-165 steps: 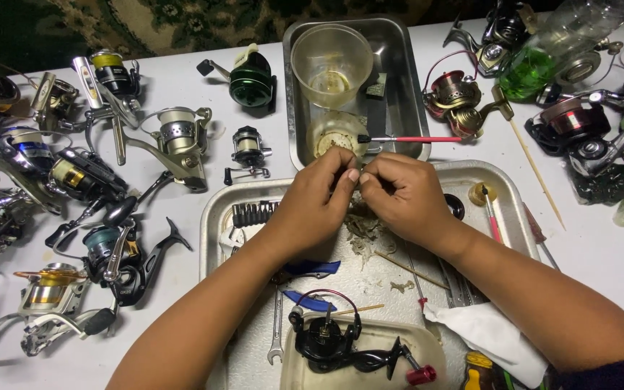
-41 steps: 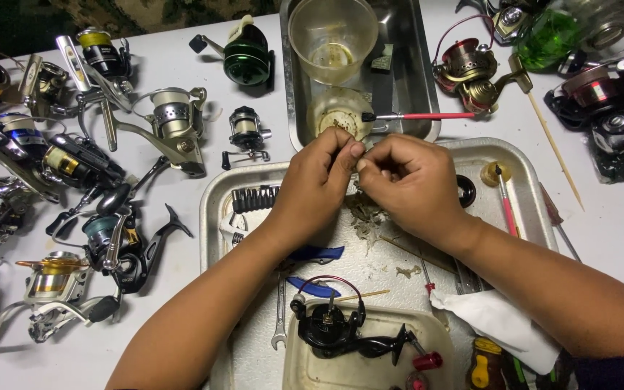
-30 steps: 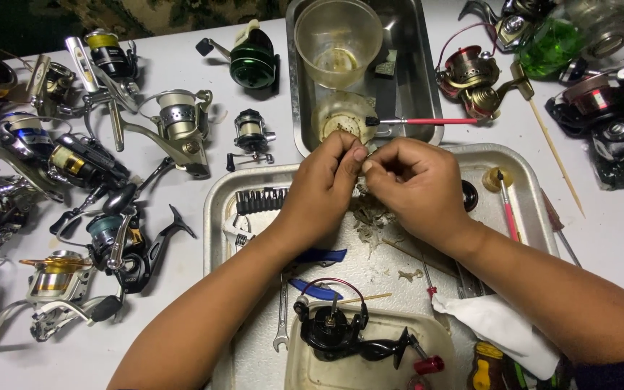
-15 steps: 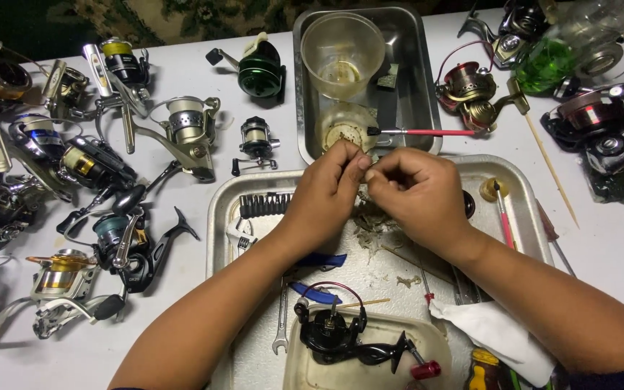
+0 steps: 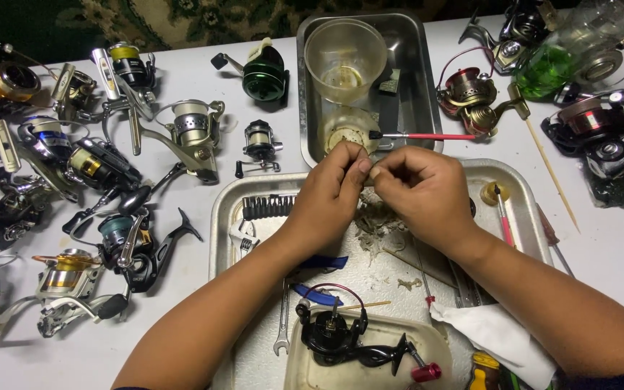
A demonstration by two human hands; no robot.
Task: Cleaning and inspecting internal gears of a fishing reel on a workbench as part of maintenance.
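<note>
From the head view, we see our left hand (image 5: pixel 330 195) and right hand (image 5: pixel 420 191) meet fingertip to fingertip over the metal tray (image 5: pixel 521 209), each grip pinched on something too small to tell. Just beyond the grip lies a red-handled brush (image 5: pixel 427 136); nearer us, a black reel (image 5: pixel 341 339).

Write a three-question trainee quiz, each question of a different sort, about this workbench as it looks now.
1. True or false: the left hand and right hand meet fingertip to fingertip above the metal tray.
2. The red-handled brush rests across: A) deep steel pan B) a wrench C) a cloth.
3. What colour is the reel beside that pan?

Key: 1 true; 2 A; 3 green.
</note>
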